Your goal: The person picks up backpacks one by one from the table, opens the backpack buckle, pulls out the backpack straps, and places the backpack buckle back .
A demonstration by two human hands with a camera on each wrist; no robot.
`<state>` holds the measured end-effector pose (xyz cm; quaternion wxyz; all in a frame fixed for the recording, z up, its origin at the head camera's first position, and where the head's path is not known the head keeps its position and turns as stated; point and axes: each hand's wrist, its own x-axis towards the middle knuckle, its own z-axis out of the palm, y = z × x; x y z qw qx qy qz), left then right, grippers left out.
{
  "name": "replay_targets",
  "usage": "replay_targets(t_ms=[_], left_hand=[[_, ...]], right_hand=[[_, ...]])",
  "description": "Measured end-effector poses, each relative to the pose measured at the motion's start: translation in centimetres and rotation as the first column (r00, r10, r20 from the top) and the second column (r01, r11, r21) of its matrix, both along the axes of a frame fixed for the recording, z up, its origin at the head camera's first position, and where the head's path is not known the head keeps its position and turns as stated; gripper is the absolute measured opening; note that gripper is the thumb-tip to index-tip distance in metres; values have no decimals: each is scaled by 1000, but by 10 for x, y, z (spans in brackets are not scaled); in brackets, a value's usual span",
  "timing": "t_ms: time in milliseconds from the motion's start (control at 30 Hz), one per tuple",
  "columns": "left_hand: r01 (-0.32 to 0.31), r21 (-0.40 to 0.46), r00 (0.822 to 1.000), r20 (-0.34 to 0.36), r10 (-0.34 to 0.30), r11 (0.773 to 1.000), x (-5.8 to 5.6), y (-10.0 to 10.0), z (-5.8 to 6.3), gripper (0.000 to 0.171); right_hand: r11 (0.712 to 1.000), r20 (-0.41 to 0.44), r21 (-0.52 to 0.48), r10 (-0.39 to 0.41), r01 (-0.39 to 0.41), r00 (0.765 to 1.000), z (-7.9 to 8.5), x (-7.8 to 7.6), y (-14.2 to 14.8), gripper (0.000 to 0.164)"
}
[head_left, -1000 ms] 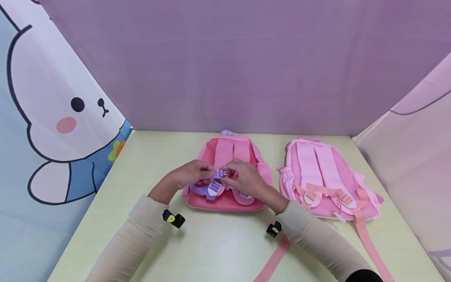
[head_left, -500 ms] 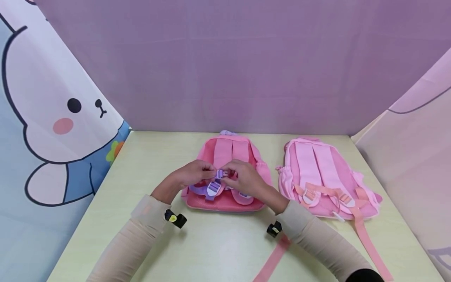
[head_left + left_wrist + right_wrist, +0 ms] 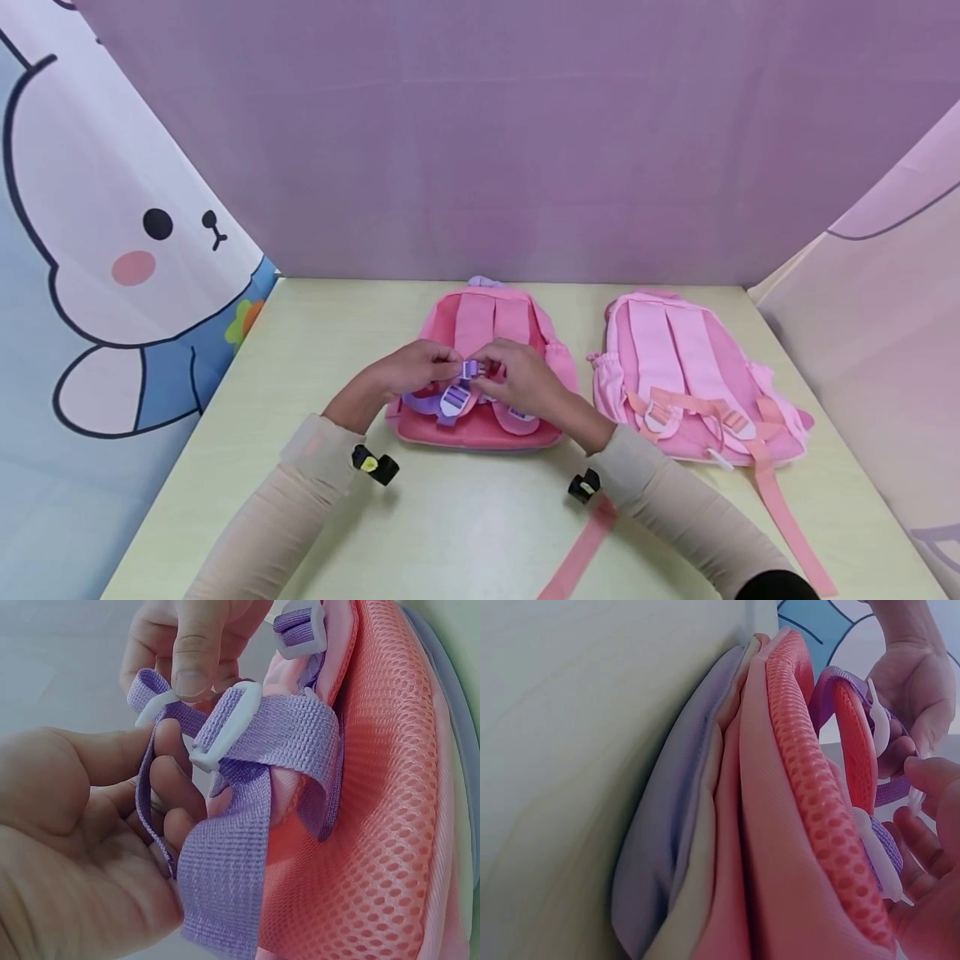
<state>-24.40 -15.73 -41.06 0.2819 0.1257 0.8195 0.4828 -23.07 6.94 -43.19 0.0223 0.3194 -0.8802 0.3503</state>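
Observation:
A pink backpack (image 3: 480,435) with a mesh back lies on the table, shoulder straps upward. Over its lower part, my left hand (image 3: 408,367) pinches a purple webbing strap (image 3: 225,877) beside a small white buckle (image 3: 470,370). My right hand (image 3: 521,377) pinches the buckle's other side between thumb and fingers. In the left wrist view the strap makes a loop through the white buckle, and my left fingers (image 3: 174,780) touch that loop. A white strap adjuster (image 3: 229,727) threaded with purple webbing sits just beside. Fingers partly hide the buckle.
To the right lies a second, lighter pink backpack (image 3: 716,350) with peach straps. One long peach strap (image 3: 787,521) trails toward the front edge. Another strap end (image 3: 581,550) lies under my right forearm. A purple cloth wall (image 3: 480,142) stands behind the table (image 3: 337,333).
My left hand has shifted very slightly to the right, with the buckle between the hands. The right hand and both backpacks have stayed in place.

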Motion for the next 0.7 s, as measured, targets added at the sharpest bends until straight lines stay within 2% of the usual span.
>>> replay_targets(t_ms=[333, 700], left_hand=[[-22, -38, 1000, 0, 22, 999, -2, 4, 0, 14], [-15, 12, 1000, 11, 15, 1000, 2, -7, -2, 21]], right_hand=[[1000, 5, 6, -14, 14, 1000, -2, -1, -1, 25], [1000, 0, 10, -21, 21, 1000, -2, 0, -1, 26]])
